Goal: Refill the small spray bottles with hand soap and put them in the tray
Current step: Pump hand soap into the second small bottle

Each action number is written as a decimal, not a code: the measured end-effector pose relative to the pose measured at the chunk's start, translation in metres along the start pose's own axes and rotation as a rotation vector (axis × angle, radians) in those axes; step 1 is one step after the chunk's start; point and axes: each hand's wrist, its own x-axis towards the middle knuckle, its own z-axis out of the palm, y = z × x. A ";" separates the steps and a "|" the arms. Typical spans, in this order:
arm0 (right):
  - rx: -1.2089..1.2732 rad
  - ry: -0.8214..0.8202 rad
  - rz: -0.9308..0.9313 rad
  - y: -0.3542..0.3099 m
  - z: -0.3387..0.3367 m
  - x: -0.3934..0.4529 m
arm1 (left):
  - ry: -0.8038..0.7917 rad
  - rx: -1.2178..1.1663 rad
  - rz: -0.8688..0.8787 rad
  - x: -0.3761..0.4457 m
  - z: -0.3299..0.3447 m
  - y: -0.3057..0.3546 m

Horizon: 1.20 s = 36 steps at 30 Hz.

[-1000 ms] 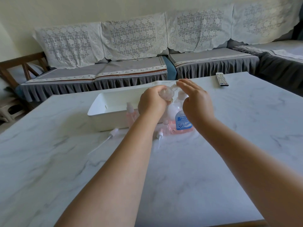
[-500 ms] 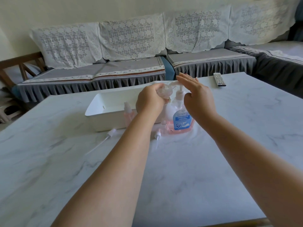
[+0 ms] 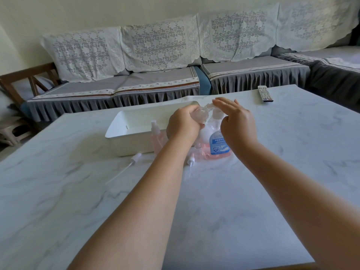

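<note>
My left hand [image 3: 184, 126] grips a small clear spray bottle [image 3: 200, 116], holding it under the spout of the hand soap bottle [image 3: 217, 147], a pump bottle with a blue label and pink liquid. Flat and with fingers apart, my right hand [image 3: 236, 123] rests on the pump head. A white tray [image 3: 128, 137] stands just behind and left. A capped small pink bottle [image 3: 156, 137] stands against the tray's front wall. Two loose spray heads with dip tubes lie on the table: one [image 3: 135, 158] at left, one [image 3: 190, 161] in front of the soap bottle.
The white marble table [image 3: 253, 191] stretches toward me. A remote control [image 3: 265, 93] lies at its far right edge. A grey sofa with lace covers [image 3: 159, 82] runs behind the table, and a wooden chair [image 3: 21, 80] stands at far left.
The right hand has lowered slightly over the pump head. The left hand keeps the small bottle at the spout. The camera has shifted a little.
</note>
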 end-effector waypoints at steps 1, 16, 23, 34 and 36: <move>0.003 0.003 0.004 0.000 0.001 -0.001 | -0.002 0.003 -0.004 0.000 0.000 0.000; -0.068 -0.078 -0.016 -0.020 -0.024 0.017 | 0.020 -0.045 0.023 0.007 -0.006 0.004; -0.020 -0.037 0.002 -0.015 -0.015 0.009 | 0.021 0.000 0.025 0.005 -0.004 0.002; -0.002 -0.119 0.057 -0.020 -0.026 0.013 | 0.015 -0.011 0.013 0.003 -0.006 0.003; 0.005 -0.151 0.056 -0.022 -0.031 0.016 | 0.020 -0.021 0.014 0.006 -0.007 0.005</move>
